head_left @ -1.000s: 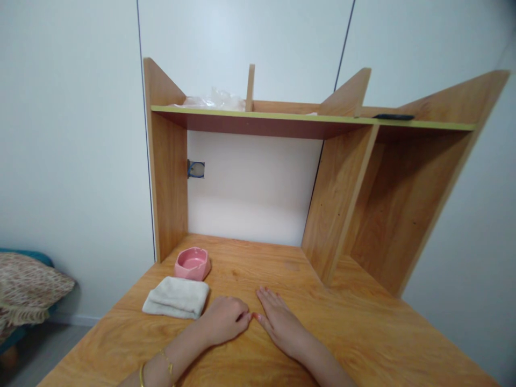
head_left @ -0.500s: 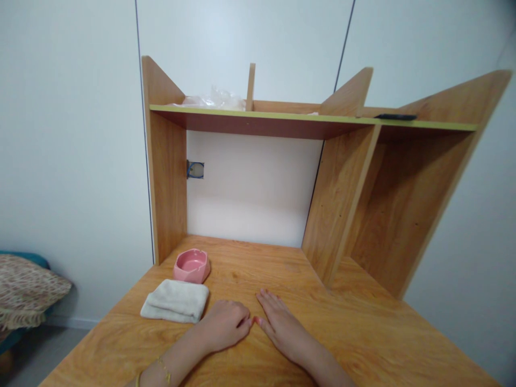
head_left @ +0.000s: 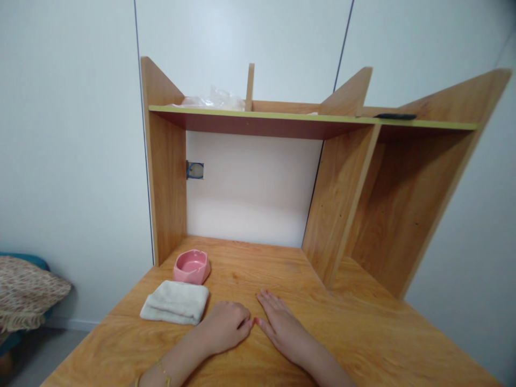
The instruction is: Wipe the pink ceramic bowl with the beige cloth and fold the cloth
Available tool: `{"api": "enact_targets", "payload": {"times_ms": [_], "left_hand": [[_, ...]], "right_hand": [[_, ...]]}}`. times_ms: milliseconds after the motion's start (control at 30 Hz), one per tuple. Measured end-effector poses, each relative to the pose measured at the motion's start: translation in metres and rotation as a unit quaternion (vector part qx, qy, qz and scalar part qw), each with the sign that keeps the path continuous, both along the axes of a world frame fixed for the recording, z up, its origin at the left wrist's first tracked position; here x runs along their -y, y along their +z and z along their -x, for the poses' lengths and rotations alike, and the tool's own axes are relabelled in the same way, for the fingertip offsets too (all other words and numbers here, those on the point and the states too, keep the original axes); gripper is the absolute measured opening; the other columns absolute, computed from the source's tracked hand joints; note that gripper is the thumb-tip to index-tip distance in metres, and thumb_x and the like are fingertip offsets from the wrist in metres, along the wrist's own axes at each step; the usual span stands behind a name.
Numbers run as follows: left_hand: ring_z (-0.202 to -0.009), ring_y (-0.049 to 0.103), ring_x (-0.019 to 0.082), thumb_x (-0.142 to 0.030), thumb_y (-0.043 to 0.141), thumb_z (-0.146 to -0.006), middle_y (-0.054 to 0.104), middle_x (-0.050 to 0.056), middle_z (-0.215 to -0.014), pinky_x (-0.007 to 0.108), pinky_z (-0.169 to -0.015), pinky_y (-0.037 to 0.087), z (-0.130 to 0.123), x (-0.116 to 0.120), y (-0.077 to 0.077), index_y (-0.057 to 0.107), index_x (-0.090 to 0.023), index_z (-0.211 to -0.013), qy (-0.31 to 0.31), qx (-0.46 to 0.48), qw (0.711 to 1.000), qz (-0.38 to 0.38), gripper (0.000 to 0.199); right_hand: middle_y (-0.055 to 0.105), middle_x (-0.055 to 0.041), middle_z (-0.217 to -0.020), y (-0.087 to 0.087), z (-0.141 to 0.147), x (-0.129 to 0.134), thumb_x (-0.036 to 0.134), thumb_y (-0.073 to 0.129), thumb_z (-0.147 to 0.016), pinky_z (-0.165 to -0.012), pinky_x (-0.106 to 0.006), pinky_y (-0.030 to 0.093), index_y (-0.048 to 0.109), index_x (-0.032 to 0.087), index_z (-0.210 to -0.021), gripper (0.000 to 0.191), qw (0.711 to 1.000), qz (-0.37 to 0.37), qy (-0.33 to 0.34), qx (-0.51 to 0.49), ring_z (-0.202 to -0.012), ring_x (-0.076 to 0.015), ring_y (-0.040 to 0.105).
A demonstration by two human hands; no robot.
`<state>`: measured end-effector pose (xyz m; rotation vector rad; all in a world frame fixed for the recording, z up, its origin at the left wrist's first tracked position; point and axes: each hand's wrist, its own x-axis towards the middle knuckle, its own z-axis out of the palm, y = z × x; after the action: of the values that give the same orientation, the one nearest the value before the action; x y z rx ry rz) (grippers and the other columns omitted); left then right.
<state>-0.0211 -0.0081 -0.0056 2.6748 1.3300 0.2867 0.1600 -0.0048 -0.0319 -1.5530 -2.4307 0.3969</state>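
Note:
My left hand (head_left: pixel 229 328) rests on the wooden desk (head_left: pixel 258 258) with its fingers curled under in a loose fist; nothing shows in it. To its right, my right hand (head_left: pixel 282 328) lies flat, palm down, fingers stretched out. The two thumb tips almost meet; whether they touch I cannot tell. Beside my left wrist is a folded white cloth (head_left: pixel 175 302). Just behind the cloth stands a pink faceted ashtray (head_left: pixel 192 267), with notches in its rim. Neither hand touches these things.
A wooden shelf unit (head_left: pixel 355 183) rises at the desk's back. Its upper board holds a clear plastic bag (head_left: pixel 213 100) and a flat black object (head_left: pixel 395 116). A wall socket box (head_left: pixel 195 170) sits behind. A patterned fabric (head_left: pixel 32 290) is at the far left.

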Motion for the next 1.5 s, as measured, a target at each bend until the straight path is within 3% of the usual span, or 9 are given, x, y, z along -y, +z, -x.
{"api": "enact_targets", "payload": {"times_ms": [1500], "left_hand": [[-0.069, 0.06, 0.018, -0.036, 0.032, -0.088, 0.066, 0.008, -0.076, 0.024, -0.059, 0.04, 0.0006, 0.0023, 0.0027, 0.062, -0.016, -0.074, 0.002, -0.019, 1.0, -0.008, 0.039]], "right_hand": [[0.027, -0.0125, -0.141, 0.0056, 0.0026, 0.0013, 0.047, 0.027, -0.087, -0.107, -0.037, 0.017, 0.032, 0.008, -0.134, 0.062, 1.0, -0.002, 0.001, 0.025, -0.13, -0.0226, 0.022]]}}
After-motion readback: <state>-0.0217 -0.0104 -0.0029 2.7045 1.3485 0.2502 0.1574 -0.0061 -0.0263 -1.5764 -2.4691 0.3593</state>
